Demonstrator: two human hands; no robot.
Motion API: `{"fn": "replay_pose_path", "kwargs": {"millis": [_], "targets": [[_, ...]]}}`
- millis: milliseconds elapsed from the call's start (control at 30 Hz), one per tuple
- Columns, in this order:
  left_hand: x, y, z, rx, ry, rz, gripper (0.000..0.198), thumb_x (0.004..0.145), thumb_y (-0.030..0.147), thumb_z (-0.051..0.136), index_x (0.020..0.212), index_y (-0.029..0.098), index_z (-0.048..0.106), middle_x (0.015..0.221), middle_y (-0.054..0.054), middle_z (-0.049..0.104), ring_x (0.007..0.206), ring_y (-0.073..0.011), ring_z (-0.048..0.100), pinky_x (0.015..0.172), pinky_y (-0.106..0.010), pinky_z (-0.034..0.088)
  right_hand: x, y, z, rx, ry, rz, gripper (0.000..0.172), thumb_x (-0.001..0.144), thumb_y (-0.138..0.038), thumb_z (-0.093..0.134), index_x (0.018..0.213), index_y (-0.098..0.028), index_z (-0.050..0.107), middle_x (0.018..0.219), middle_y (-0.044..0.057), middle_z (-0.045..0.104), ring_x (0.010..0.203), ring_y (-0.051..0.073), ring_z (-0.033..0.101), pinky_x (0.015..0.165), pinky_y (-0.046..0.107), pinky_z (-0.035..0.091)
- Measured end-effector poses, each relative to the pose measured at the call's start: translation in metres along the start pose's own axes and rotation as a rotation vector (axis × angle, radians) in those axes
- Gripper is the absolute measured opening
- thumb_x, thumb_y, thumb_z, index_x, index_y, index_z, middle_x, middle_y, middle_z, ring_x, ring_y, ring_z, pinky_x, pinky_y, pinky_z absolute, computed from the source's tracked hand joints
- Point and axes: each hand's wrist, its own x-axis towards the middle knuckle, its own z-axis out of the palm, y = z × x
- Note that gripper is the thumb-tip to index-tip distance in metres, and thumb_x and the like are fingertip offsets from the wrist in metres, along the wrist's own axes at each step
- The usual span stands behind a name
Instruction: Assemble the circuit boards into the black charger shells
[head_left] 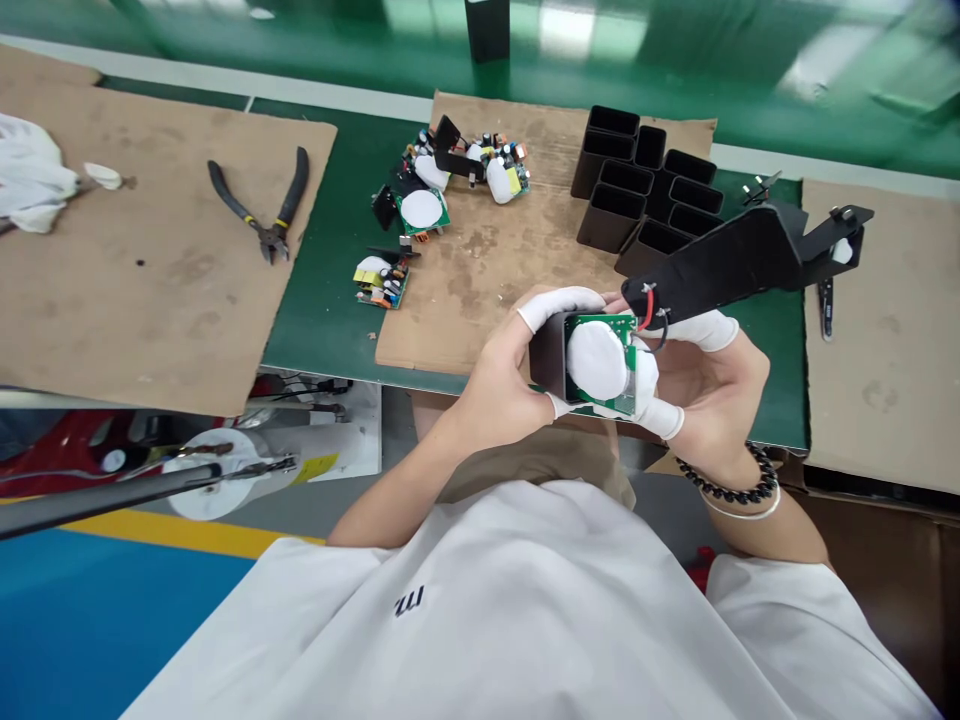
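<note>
My left hand, with white finger cots on some fingers, is closed round a black rectangular housing. A green circuit board with a round white pad sits at the housing's open end, seemingly partly inside. My right hand, also in finger cots, grips the board's right side. From the board, a red and a black wire run to a long black casing part, which extends to the upper right above my right hand. Some of my fingertips are hidden behind the parts.
Several black housings stand on cardboard ahead. Circuit boards lie to their left. Cutting pliers rest on the left cardboard, beside a white cloth. A small black tool lies at right. Another black housing stands at the back.
</note>
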Motion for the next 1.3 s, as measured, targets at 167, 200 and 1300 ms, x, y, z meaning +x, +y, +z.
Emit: {"fn": "replay_pose_path", "kwargs": {"millis": [167,200,1300], "targets": [[0.001,0.003,0.001,-0.046,0.0,0.015,0.062,0.066,0.027,0.097,0.122,0.026,0.07,0.126,-0.005,0.072,0.124,-0.0312,0.068,0.111,-0.046,0.054,-0.004,0.002,0.002,0.043,0.023,-0.056,0.04,0.063,-0.043,0.094,0.098,-0.038,0.075,0.1,0.002,0.076,0.098,0.033,0.076,0.087,0.05,0.066],[0.001,0.003,0.002,-0.059,0.001,0.007,0.061,0.066,0.027,0.097,0.121,0.026,0.07,0.125,-0.005,0.072,0.123,-0.031,0.069,0.11,-0.046,0.054,-0.005,0.003,0.002,0.04,0.024,-0.066,0.04,0.064,-0.043,0.094,0.099,-0.038,0.075,0.1,0.002,0.076,0.098,0.033,0.076,0.087,0.05,0.066],[-0.003,-0.011,-0.003,-0.047,-0.03,-0.014,0.063,0.067,0.045,0.096,0.121,0.027,0.069,0.126,-0.004,0.074,0.122,-0.0291,0.07,0.112,-0.044,0.054,-0.01,0.004,0.004,-0.006,-0.081,-0.236,0.06,0.075,-0.023,0.087,0.13,-0.042,0.071,0.122,0.002,0.072,0.111,0.029,0.071,0.098,0.047,0.061]]}}
